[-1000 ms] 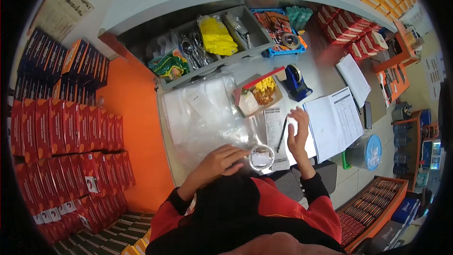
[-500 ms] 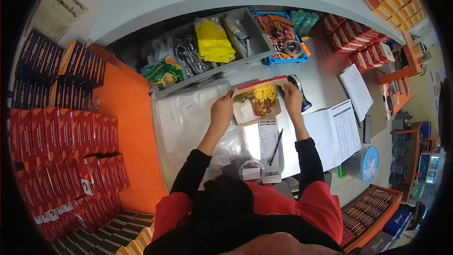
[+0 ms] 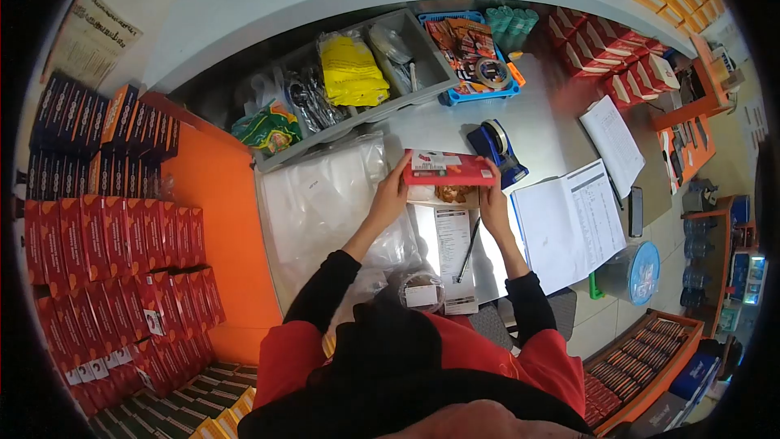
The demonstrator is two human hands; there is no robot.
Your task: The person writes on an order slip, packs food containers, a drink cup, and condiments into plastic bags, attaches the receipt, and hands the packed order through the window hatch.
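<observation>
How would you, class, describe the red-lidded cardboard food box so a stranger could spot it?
On the silver metal table, look in front of the grey plastic divided tray. The person's left hand and right hand hold the red-lidded cardboard food box. Unlike the stacked red cardboard boxes, it shows brown food beneath its lid.

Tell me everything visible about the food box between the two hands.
The food box looks like cardboard, with a red lid bearing white markings. The lid is partly closed, leaving brown food showing along the edge nearest the person. The left hand grips one side, the right hand the other. It is just beyond the printed slip, beside the blue tape dispenser; whether it touches the counter is unclear.
</observation>
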